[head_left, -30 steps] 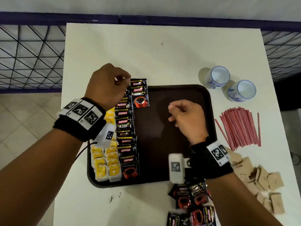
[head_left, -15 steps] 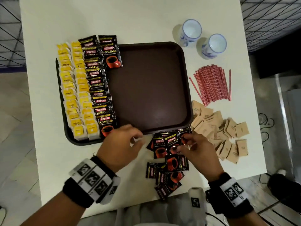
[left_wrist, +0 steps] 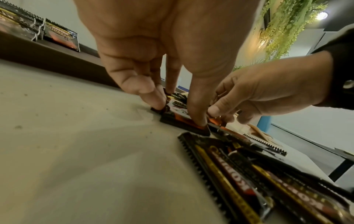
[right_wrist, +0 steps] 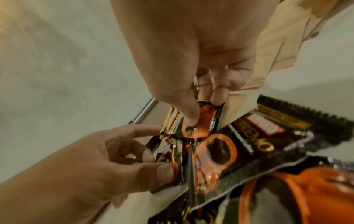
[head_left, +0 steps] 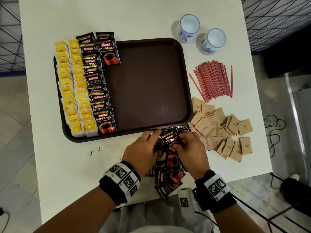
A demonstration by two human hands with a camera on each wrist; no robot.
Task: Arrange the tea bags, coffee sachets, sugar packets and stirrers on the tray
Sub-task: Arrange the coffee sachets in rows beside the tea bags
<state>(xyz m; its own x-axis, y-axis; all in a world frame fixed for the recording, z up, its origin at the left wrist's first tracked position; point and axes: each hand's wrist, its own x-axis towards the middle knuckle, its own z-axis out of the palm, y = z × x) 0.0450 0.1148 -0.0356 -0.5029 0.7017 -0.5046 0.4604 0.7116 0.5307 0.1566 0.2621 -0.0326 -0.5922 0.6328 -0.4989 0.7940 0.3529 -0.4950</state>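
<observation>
A dark brown tray [head_left: 151, 42] holds two columns of yellow tea bags [head_left: 74, 86] at its left, a column of black coffee sachets [head_left: 97, 84] beside them, and one more sachet [head_left: 109, 51] at the top. A pile of loose coffee sachets [head_left: 170, 162] lies on the table in front of the tray. My left hand [head_left: 155, 142] pinches a sachet at the pile's far left, thumb and fingers on it [left_wrist: 178, 112]. My right hand [head_left: 178, 140] pinches the neighbouring sachet [right_wrist: 203, 112]. Red stirrers [head_left: 213, 81] and brown sugar packets [head_left: 223, 132] lie right of the tray.
Two blue-and-white cups [head_left: 189, 27] stand behind the tray's right corner. The white table [head_left: 134, 17] ends just behind my wrists. Some dark crumbs [head_left: 94, 150] lie on the table in front of the tray. Black mesh fencing [head_left: 10, 39] flanks the table.
Both hands left the tray and came back to the loose sachet pile at the table's front. They have since closed together and taken hold of sachets.
</observation>
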